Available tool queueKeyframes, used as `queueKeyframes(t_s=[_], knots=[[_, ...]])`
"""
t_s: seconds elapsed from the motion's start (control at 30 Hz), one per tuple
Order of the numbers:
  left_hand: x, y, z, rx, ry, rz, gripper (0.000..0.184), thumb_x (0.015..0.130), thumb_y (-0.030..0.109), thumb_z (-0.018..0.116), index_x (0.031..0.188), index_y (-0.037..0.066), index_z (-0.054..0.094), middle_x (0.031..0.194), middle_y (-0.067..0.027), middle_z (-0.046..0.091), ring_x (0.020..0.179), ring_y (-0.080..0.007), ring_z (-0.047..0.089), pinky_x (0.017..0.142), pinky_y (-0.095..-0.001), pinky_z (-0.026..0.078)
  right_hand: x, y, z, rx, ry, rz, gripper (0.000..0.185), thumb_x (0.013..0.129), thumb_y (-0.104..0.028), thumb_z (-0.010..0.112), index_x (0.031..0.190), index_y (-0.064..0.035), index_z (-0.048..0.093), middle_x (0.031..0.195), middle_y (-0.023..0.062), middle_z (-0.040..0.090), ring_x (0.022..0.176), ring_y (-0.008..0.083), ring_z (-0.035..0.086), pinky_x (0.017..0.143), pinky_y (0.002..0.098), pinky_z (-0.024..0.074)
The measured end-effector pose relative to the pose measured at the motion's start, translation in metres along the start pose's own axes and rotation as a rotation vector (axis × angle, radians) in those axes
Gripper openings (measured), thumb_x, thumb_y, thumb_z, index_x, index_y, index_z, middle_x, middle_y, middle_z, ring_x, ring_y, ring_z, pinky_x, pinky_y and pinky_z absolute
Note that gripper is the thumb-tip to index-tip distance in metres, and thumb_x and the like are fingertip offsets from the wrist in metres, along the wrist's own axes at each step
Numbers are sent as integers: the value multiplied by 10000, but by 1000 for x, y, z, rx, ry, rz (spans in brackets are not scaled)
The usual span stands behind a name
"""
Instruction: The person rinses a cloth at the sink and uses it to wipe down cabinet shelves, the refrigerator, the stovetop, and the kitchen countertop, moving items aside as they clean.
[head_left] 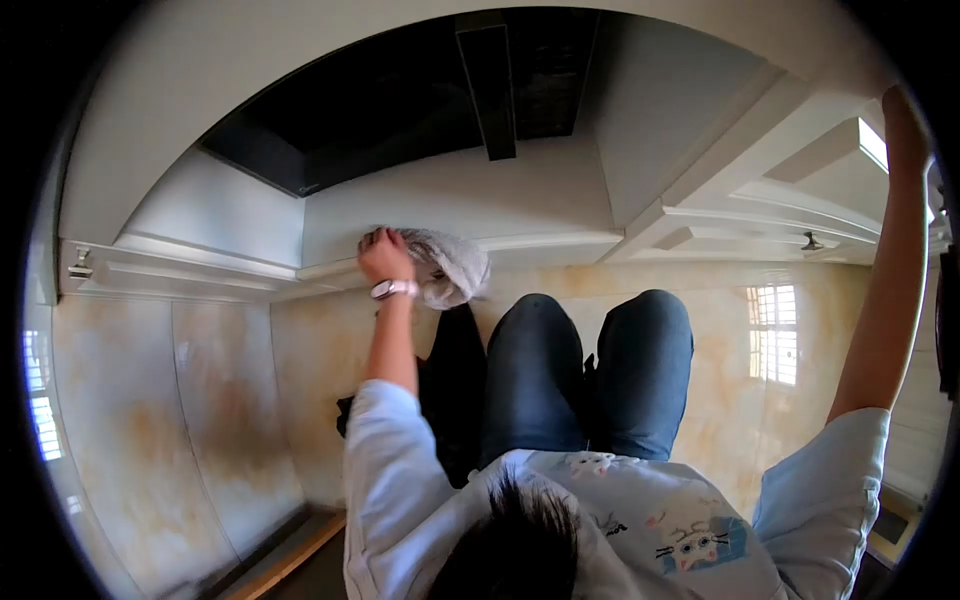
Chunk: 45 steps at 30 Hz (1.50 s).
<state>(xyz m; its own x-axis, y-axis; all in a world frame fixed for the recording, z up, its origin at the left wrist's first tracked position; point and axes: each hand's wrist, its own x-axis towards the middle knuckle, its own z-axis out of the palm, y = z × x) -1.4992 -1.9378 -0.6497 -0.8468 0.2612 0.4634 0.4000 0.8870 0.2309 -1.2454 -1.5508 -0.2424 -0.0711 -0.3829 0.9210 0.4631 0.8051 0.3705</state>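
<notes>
A grey-white cloth (447, 268) hangs bunched over the white ledge (540, 242) at the front of an open cabinet compartment. My left hand (385, 256), with a light watch at the wrist, is closed on the cloth's left side at the ledge. My right arm stretches up along the right edge of the view. The right hand lies at the dark rim of the picture and its fingers cannot be made out.
Inside the compartment is a black panelled appliance (390, 100). White cabinet doors with small metal knobs (812, 241) flank it. Below are marbled glossy tiles (220, 390), my bent knees (535, 350) and a dark cloth-like item (458, 380).
</notes>
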Motion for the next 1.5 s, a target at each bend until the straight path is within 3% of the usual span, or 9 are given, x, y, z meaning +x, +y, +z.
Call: queueKeyframes(t_s=[0.07, 0.37, 0.6, 0.77, 0.9, 0.97, 1.3, 1.4, 1.5], knots=[[-10, 35, 8, -54, -176, -345, 182, 828, 166, 521, 833, 20, 630, 811, -155, 630, 769, -318, 579, 730, -406, 447, -1, -2, 2, -7, 8, -23, 384, 920, -374, 314, 972, -9, 423, 934, 156, 431, 865, 301, 431, 777, 420, 342], [-61, 137, 13, -227, 78, 199, 338, 707, 110, 597, 1030, 13, 586, 976, -164, 589, 901, -314, 549, 859, -429, 424, 8, -28, -1, -24, 54, -110, 430, 947, -394, 239, 835, -6, 385, 794, 149, 370, 718, 304, 406, 660, 467, 341], [-26, 21, -100, -1788, -376, -637, 305, 766, 85, 558, 1046, -11, 629, 976, -66, 643, 880, -129, 580, 763, -255, 449, 5, -11, 10, -153, 93, -211, 497, 944, -388, 237, 954, 78, 410, 867, 209, 408, 760, 350, 427, 679, 494, 348], [51, -76, -54, -1101, 491, -515, 315, 796, 82, 601, 1087, -36, 574, 1029, -102, 622, 953, -166, 560, 816, -269, 436, 9, -29, 5, 25, 71, -5, 539, 944, -415, 211, 968, 85, 410, 871, 216, 411, 761, 349, 433, 674, 501, 353], [36, -125, 9, 183, -63, -106, 506, 865, 274, 476, 1312, 48, 402, 1342, -129, 429, 1261, -258, 367, 1052, -356, 259, -31, 57, 49, -565, -82, 206, 559, 945, -447, 194, 960, 65, 417, 874, 208, 414, 765, 337, 438, 689, 495, 363], [58, -123, 7, 175, -297, -205, 549, 874, 300, 406, 1378, 108, 305, 1424, -88, 315, 1332, -273, 236, 1101, -375, 155, -64, 116, 60, -1128, -177, 417, 558, 946, -450, 188, 953, 57, 419, 874, 203, 415, 767, 334, 440, 695, 491, 367], [49, -25, 19, -71, -491, 18, 388, 759, 141, 528, 1145, 119, 558, 1153, -129, 568, 1033, -295, 550, 887, -412, 433, -23, 20, 10, -41, 49, 196, 522, 948, -402, 202, 976, 65, 433, 885, 203, 447, 762, 336, 464, 699, 472, 388], [-22, 29, 8, -404, -158, 451, 376, 745, 31, 521, 1105, 119, 582, 1142, -89, 571, 1029, -298, 529, 889, -429, 416, -7, 6, 10, 48, 67, 137, 542, 956, -410, 172, 975, 70, 424, 888, 207, 432, 767, 337, 452, 707, 479, 380], [-56, 32, 17, -547, 14, 238, 412, 730, -44, 501, 1113, 90, 574, 1166, -96, 553, 1071, -313, 499, 934, -444, 374, 1, 0, -3, -590, -157, -153, 530, 960, -392, 175, 985, 76, 424, 901, 214, 431, 770, 344, 452, 704, 481, 380]])
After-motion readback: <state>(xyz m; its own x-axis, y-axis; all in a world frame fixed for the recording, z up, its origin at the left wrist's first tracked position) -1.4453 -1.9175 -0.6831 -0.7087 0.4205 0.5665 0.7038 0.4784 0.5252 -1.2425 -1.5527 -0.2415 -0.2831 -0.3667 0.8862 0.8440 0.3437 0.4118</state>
